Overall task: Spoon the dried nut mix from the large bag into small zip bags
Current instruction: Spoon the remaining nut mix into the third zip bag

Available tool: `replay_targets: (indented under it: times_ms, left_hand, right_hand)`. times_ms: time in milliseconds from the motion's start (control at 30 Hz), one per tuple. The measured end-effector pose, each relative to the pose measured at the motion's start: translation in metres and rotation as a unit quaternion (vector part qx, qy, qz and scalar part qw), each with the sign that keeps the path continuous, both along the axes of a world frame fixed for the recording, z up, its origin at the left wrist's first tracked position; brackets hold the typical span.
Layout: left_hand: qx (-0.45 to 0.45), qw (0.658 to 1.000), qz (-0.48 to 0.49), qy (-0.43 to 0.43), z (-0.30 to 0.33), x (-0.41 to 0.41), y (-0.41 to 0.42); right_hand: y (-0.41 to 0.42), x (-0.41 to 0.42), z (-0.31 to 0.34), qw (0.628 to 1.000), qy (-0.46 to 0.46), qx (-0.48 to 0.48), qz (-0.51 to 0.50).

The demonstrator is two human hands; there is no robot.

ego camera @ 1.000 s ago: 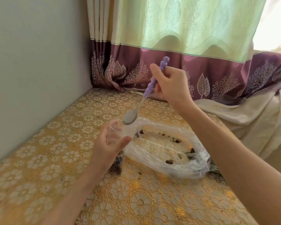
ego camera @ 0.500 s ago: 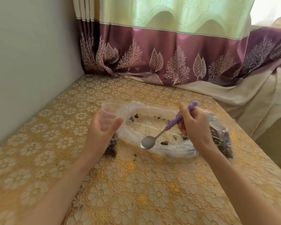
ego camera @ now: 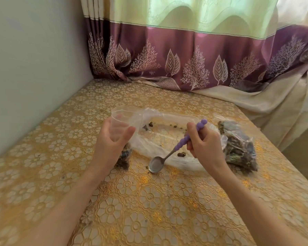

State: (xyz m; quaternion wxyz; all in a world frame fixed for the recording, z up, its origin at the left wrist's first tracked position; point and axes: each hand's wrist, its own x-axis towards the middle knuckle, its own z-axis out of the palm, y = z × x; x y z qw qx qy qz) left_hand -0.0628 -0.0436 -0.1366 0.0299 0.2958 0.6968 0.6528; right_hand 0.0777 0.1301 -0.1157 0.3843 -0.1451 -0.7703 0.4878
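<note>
With the left hand [ego camera: 114, 139] holding the small zip bag [ego camera: 120, 121] open, the right hand [ego camera: 205, 144] grips an empty spoon [ego camera: 156, 165]; next, scoop from the large bag [ego camera: 167, 139].

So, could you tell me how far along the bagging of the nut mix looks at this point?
Nearly finished, it seems. Done: a filled small bag lies at the right. In hand: the left hand holds a small zip bag open, mix already at its bottom; the right hand grips the spoon, which is empty. Left: only scattered bits inside the large bag.
</note>
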Motion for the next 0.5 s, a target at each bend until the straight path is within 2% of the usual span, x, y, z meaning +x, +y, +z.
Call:
replay_targets:
  times_ms: [167,500]
  left_hand:
    - [0.008,1.0,-0.007,0.006,-0.001,-0.001,0.001]
    - [0.035,0.999,-0.013,-0.008,-0.003,-0.002,0.002]
  right_hand:
    - [-0.009,-0.003,-0.007,0.999,0.008,-0.039,-0.01]
    - [-0.028,-0.017,-0.011,0.999,0.022,-0.047,0.001]
